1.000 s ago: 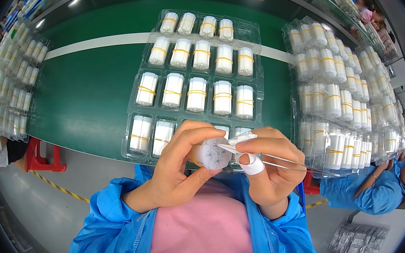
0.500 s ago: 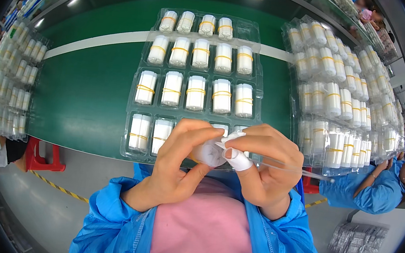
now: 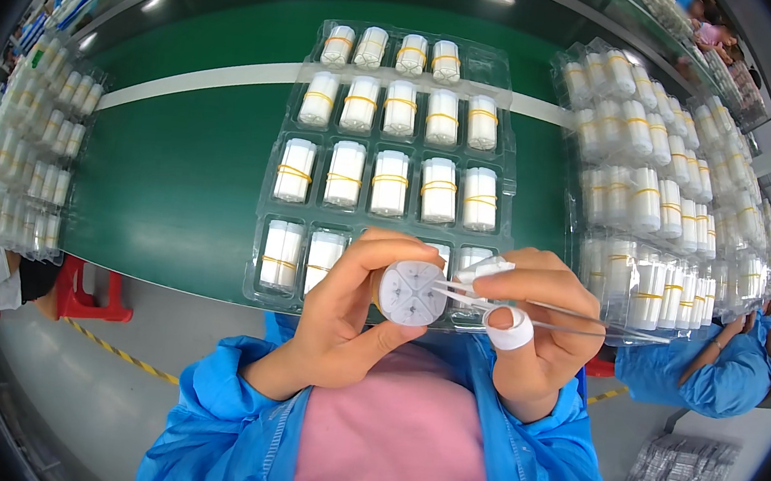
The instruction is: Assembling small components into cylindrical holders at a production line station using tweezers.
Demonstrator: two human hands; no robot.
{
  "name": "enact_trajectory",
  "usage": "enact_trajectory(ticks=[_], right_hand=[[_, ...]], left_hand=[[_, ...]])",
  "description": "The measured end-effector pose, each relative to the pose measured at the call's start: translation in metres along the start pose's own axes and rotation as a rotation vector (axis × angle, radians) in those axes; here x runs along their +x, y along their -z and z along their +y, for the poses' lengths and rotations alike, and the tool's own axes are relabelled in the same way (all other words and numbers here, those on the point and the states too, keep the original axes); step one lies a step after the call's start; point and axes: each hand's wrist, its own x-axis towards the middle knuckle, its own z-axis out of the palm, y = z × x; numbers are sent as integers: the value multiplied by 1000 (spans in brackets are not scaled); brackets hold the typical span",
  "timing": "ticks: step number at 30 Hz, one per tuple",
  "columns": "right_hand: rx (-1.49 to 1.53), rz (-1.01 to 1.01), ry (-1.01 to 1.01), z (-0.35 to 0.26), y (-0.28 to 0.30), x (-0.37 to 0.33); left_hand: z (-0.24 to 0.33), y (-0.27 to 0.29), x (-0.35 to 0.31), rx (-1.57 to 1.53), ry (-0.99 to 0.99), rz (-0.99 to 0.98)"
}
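Note:
My left hand (image 3: pixel 339 303) is closed around a white cylinder (image 3: pixel 411 292). The cylinder's round end faces up, divided like a cross, with small dark marks in its sections. Tweezers (image 3: pixel 466 300) sit in the closed fingers of my right hand (image 3: pixel 549 325), their two tips at the right rim of that end. Whether the tips grip anything is too small to tell. White tape (image 3: pixel 511 332) wraps my right thumb, and another white wrap (image 3: pixel 486 270) covers a fingertip. Behind both hands lies a clear plastic tray (image 3: pixel 487 63) with rows of white cylinders (image 3: pixel 390 183), each banded in yellow.
Stacked trays of similar banded cylinders stand at the right (image 3: pixel 645 198) and the left (image 3: pixel 38 148) of the green table (image 3: pixel 177 172). A person in blue (image 3: pixel 678 365) sits at the right. At the left is a red stool (image 3: pixel 94 293).
The cylinder's end has turned to face up more fully. My right hand has drawn slightly right, and the tweezers now show clearly with tips at the rim. The whole view has shifted a little.

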Motion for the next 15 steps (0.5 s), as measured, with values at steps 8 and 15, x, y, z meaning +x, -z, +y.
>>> enact_trajectory(ticks=[8, 15], right_hand=[[21, 3, 11, 2, -1, -3], [41, 15, -7, 4, -1, -4]], left_hand=[[0, -2, -2, -35, 64, 4], [2, -5, 0, -65, 86, 24]])
